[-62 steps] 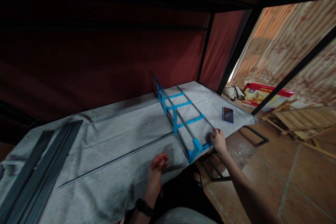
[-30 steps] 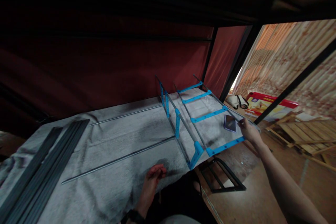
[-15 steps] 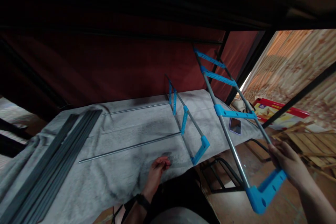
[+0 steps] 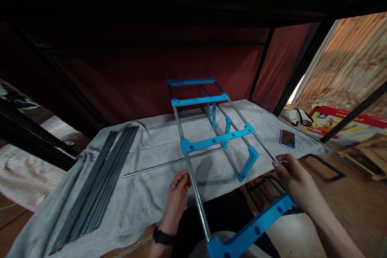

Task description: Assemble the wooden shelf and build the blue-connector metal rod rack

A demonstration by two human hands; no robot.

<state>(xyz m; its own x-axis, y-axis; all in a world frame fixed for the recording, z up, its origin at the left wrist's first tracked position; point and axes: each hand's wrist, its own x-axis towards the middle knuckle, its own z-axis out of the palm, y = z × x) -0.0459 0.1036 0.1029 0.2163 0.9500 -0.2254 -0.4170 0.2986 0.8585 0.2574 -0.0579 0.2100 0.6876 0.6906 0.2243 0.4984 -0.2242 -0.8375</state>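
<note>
here's the blue-barred frame [image 4: 217,139], up over the grey cloth [image 4: 142,205], stretching twelve to six! right hand [image 4: 294,179] at four o'clock, grip closed round its right rod [image 4: 263,145]. left hand [image 4: 177,197] near half past six, fingers [image 4: 180,178] curled at the left rod [image 4: 197,193]; can't tell whether that grip is closed on it. second frame [image 4: 248,163] below at four, grey strips [image 4: 101,185] down at eight.

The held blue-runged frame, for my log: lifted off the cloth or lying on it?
Lifted: the right hand grips the held frame, its rungs above the other frame standing on the cloth.
</note>
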